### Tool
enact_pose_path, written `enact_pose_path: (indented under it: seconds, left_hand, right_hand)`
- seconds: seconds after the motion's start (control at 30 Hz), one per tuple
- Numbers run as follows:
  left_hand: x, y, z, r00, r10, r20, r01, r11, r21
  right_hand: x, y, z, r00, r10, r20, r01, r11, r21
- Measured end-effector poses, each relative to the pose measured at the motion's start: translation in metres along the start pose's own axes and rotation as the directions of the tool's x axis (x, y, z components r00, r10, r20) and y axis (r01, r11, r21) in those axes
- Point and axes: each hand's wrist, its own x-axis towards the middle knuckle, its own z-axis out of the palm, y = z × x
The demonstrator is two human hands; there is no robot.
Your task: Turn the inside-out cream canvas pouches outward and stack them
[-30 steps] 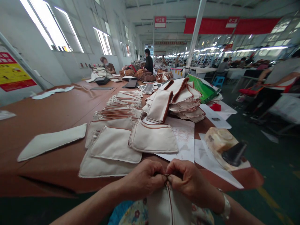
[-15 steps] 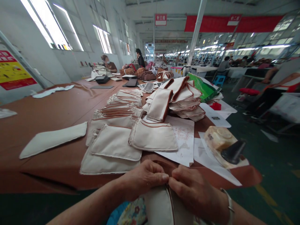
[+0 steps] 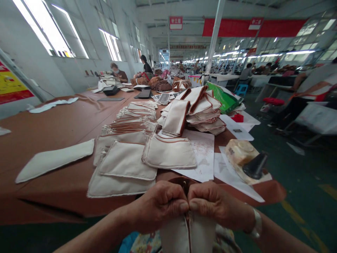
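My left hand (image 3: 165, 203) and my right hand (image 3: 214, 203) are side by side at the table's front edge, thumbs almost touching. Both pinch the upper part of a cream sewn panel (image 3: 175, 233), one on each side of its dark brown middle line. The panel hangs down over my lap, and its top is hidden by my fingers. A tiny brass-coloured bit shows just beyond my knuckles, too small to name. Nearest to the hands lie a cream pouch-like panel (image 3: 168, 154) with a brown edge and another cream panel (image 3: 129, 161) overlapping others.
Rows of cream panels (image 3: 134, 124) and a folded stack (image 3: 205, 117) cover the middle of the brown-covered table (image 3: 60, 126). At right are white paper (image 3: 202, 151), a yellowish block (image 3: 240, 151) and a black cone-shaped object (image 3: 255, 167). Co-workers sit farther back.
My right hand has turned, and both fists now meet evenly over the panel's middle line. The panel has straightened between them. The whole view has shifted slightly.
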Motion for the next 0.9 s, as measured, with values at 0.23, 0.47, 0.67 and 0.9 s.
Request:
enact_pose_path:
  seconds: [0.23, 0.47, 0.67, 0.9]
  left_hand:
    - [0.002, -0.016, 0.019, 0.994, -0.025, -0.108, -0.024, 0.901, -0.433]
    - [0.001, 0.004, -0.001, 0.994, -0.074, -0.075, 0.048, 0.95, -0.309]
    - [-0.004, 0.002, 0.014, 0.962, -0.104, -0.252, 0.029, 0.958, -0.286]
    - [-0.028, 0.0, 0.031, 0.636, 0.09, -0.767, 0.08, 0.98, 0.181]
  right_hand:
    - [-0.001, 0.027, 0.02, 0.996, 0.008, -0.087, 0.029, 0.91, 0.414]
    - [-0.005, 0.022, 0.009, 0.993, -0.044, -0.11, 0.07, 0.966, 0.247]
    - [0.006, 0.008, -0.005, 0.986, -0.117, -0.118, 0.1, 0.984, -0.146]
    - [0.018, -0.041, 0.014, 0.987, -0.143, -0.076, 0.109, 0.934, -0.339]
